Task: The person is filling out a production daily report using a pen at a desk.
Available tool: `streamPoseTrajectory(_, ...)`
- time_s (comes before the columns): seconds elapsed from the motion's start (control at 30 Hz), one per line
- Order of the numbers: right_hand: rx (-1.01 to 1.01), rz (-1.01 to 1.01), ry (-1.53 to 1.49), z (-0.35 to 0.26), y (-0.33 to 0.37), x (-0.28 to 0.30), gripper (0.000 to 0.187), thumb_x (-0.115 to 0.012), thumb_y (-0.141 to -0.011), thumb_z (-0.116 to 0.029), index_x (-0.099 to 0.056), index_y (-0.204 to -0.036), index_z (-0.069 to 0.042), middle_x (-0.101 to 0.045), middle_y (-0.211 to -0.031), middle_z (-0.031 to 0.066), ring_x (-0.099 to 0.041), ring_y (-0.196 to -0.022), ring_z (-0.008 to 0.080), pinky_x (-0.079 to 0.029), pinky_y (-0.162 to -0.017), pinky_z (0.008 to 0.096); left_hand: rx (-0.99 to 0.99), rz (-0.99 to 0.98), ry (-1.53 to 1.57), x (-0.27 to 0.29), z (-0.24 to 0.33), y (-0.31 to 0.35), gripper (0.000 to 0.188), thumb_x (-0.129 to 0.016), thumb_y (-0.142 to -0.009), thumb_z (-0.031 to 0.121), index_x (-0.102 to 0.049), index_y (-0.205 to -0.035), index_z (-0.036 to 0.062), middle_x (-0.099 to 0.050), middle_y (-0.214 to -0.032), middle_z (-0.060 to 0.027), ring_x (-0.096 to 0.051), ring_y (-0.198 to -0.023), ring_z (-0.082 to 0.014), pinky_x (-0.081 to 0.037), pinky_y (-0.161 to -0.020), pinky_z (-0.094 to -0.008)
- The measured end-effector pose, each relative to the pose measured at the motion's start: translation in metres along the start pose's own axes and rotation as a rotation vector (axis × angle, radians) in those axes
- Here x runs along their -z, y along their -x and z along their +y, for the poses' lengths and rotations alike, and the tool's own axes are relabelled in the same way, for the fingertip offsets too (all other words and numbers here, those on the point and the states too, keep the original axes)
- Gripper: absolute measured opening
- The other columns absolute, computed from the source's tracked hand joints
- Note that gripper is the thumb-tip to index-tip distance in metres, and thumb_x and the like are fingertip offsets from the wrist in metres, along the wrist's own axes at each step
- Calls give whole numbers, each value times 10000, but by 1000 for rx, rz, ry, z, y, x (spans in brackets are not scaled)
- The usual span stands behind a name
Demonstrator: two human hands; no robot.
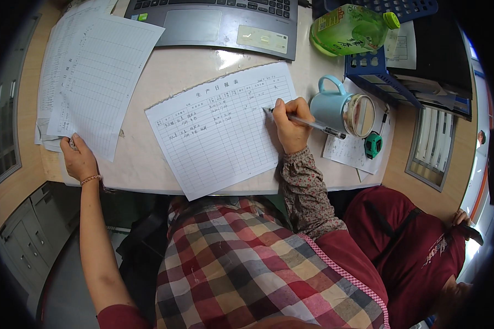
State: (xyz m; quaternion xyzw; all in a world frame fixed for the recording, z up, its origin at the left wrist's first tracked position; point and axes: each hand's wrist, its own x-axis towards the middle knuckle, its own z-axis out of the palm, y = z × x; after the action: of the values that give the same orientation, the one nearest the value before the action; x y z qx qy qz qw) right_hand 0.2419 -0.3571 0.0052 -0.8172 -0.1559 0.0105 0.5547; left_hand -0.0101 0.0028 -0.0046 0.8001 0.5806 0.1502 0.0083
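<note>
My right hand (292,125) is closed round a clear-barrelled pen (318,127). The pen's tip touches a printed form (219,148) with a ruled grid, handwriting filling some of its upper rows. The form lies at a slant in front of me, with a ragged upper edge. At the left, my left hand (81,159) pinches the lower edge of a stack of ruled paper sheets (101,82). Its fingertips are partly hidden at the paper's edge. A patterned sleeve covers my right forearm.
A laptop (192,27) stands at the back. To the right are a light-blue mug (329,109), a green bottle (348,30) lying on its side, a blue basket (368,71), and a green tape measure (373,145) on papers. Another person in a dark red top (422,247) is at the right.
</note>
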Motion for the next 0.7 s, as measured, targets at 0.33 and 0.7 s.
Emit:
streamPoseTrajectory(0.33,9,35,-17,-3,-1,1,285,-649,-775,-107,-439,-598,-27,-497,-499,32,-446,-461,69,-358,-432,226,4,1,1,-3,-3,-1,358,-461,-874,401,-509,-1054,95,-641,-861,-144,-607,-798,-341,-452,-665,-428)
streamPoseTrajectory(0.7,-3,38,50,-5,-3,3,286,-656,-769,-116,-444,-599,-27,-484,-500,21,-417,-467,62,-336,-439,224,7,-1,-4,-2,-2,-1,359,-462,-874,406,-508,-1053,99,-641,-871,-148,-605,-789,-350,-453,-657,-428)
